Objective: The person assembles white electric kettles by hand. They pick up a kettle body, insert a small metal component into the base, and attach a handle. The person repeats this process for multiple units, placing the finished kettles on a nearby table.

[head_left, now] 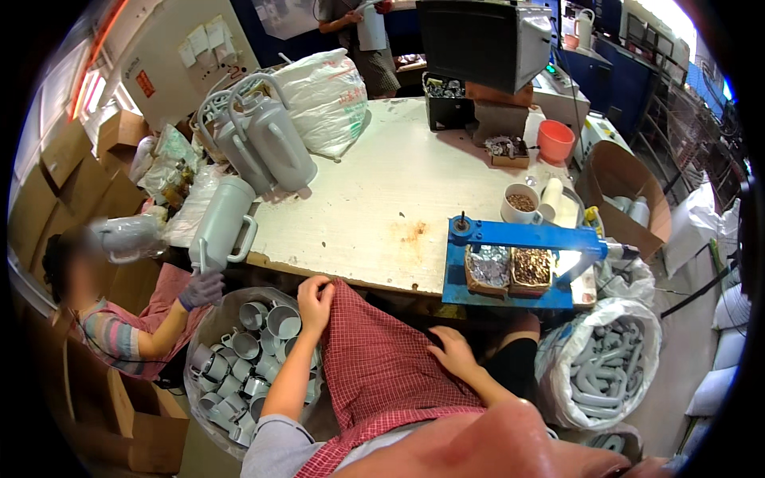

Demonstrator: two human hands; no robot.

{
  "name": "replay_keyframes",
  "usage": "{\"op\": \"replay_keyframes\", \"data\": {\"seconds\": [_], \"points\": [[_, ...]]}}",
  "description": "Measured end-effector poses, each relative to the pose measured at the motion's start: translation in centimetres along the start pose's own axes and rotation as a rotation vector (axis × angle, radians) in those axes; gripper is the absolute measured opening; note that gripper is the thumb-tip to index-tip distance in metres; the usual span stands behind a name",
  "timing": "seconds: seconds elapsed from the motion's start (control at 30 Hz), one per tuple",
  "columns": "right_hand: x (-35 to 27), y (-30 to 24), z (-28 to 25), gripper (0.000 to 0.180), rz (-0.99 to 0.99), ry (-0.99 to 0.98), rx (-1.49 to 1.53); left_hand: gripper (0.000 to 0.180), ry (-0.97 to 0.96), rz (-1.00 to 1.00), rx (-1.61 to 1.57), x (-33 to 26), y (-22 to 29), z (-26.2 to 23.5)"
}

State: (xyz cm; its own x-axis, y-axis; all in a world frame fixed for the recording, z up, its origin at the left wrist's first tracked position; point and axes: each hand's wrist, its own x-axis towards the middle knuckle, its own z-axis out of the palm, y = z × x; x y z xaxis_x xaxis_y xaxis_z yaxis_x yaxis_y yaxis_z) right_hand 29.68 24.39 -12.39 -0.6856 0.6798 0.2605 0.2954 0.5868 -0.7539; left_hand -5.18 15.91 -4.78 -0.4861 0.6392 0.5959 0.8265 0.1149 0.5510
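Observation:
My left hand (pixel 316 304) pinches the upper corner of a red checked apron (pixel 374 350), just in front of the table edge. The cloth is spread across my lap, raised towards that hand. At its right border my right hand (pixel 454 350) has its fingers curled at the apron's edge; part of the grip is hidden. Left of my left forearm stands a lined bin of grey cups (pixel 247 342) with handles. Ahead of my right hand, a blue lever press (pixel 510 239) sits at the table's front edge, with small trays of shiny metal parts on its base.
Several tall grey jugs (pixel 279 143) and a white sack (pixel 323 103) stand on the table (pixel 374 207). A co-worker's gloved hand (pixel 201 290) touches a jug at left. A sack of grey handles (pixel 606 370) stands at right. Beyond are a red cup (pixel 555 141) and a monitor (pixel 482 40).

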Motion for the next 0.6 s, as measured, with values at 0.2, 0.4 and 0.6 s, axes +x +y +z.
{"op": "replay_keyframes", "data": {"seconds": [0.2,0.4,0.6], "points": [[-10.7,3.9,-7.8,0.047,0.001,-0.109,-0.366,0.036,-0.794,0.785,0.017,-8.4,5.2,-4.7],[-16.2,7.1,-7.4,0.036,0.223,-0.037,-0.451,0.023,-0.731,0.680,0.048,-10.6,5.0,-2.5],[-14.4,6.3,-6.4,0.023,0.262,0.095,-0.402,0.016,-0.666,0.612,0.050,-10.7,5.7,-2.3]]}}
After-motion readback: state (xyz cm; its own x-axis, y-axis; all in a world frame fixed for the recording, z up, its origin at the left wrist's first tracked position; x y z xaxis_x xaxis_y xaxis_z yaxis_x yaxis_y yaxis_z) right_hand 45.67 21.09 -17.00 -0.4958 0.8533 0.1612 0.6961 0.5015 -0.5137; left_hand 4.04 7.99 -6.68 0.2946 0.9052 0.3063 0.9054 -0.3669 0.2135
